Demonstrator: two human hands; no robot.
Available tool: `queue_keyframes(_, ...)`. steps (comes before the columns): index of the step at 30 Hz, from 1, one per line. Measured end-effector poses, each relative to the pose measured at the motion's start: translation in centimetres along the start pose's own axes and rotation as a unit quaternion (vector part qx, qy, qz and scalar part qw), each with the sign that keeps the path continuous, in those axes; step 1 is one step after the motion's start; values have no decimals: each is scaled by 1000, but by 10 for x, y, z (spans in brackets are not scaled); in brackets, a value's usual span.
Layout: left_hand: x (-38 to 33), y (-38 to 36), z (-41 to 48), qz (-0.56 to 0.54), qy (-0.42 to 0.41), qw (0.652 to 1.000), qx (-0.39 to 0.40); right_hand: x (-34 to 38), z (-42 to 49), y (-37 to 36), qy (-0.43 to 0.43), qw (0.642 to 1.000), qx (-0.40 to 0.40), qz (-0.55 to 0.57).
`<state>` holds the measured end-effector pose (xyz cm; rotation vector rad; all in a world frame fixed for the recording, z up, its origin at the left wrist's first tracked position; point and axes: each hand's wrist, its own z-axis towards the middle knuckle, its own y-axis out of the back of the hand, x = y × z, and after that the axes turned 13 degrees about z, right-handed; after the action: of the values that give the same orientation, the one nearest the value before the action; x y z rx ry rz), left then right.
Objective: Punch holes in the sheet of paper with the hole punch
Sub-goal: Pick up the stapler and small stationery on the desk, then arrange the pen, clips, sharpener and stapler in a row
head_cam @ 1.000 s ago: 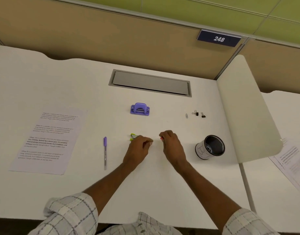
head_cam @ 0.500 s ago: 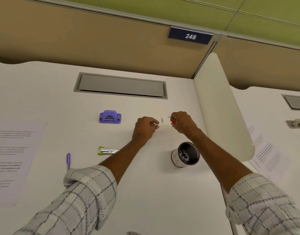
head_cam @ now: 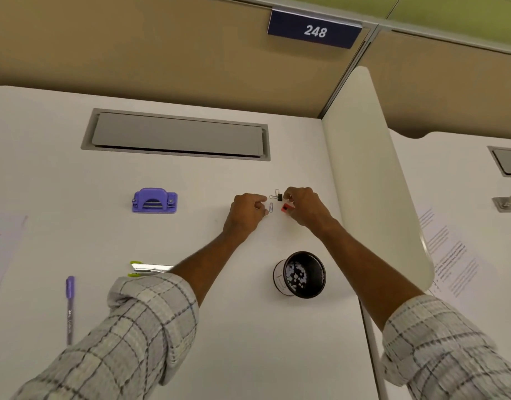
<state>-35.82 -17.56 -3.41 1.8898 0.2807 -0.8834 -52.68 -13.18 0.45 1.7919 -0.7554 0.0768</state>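
The white worktop [head_cam: 219, 327] stretches under both outstretched arms, with a grey hatch [head_cam: 176, 134] well beyond the hands and a curved divider [head_cam: 370, 168] to the right of them. The sheet of paper [head_cam: 3, 249] lies far to the left of the left hand, mostly cut off by the frame edge; it looks thin and limp, likely to slide on the smooth surface, so I would lift it by an edge and feed that edge in flat. The purple hole punch [head_cam: 154, 200] sits to the left of the left hand, well apart from it and untouched; it looks rigid and compact, best steadied at the base and pressed on the top lever. Nearer the body than the right hand stands a black cup [head_cam: 300, 274]; a stapler [head_cam: 150, 268] and a purple pen [head_cam: 69, 307] lie nearer the body, to the left. The left hand [head_cam: 245, 212] is curled, fingertips pressed together, though whether it holds anything I cannot tell. The right hand [head_cam: 305, 204] pinches a small red clip [head_cam: 286, 208]. Between the hands lie a black binder clip [head_cam: 277, 196] and a paper clip [head_cam: 271, 207].
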Motion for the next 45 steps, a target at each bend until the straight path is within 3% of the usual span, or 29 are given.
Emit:
queue_keyframes(10,18,14,-36,-16,-25,998,-50,14,-18,9,17,999,-49,-9)
queue_keyframes(16,63,37,-82,189,-68,979,-32,69,-38,-10,43,999,-6,16)
queue_keyframes(26,142,96,-162,274,18,959,-66,161,-108,-125,153,987,44,36)
queue_keyframes(34,214,119,-237,298,99,944,-103,194,-152,-192,201,976,72,39)
queue_keyframes(38,242,124,-267,272,126,947,-118,197,-166,-206,216,975,52,17)
queue_keyframes(45,254,121,-298,109,125,970,-179,202,-195,-219,196,980,-21,-7)
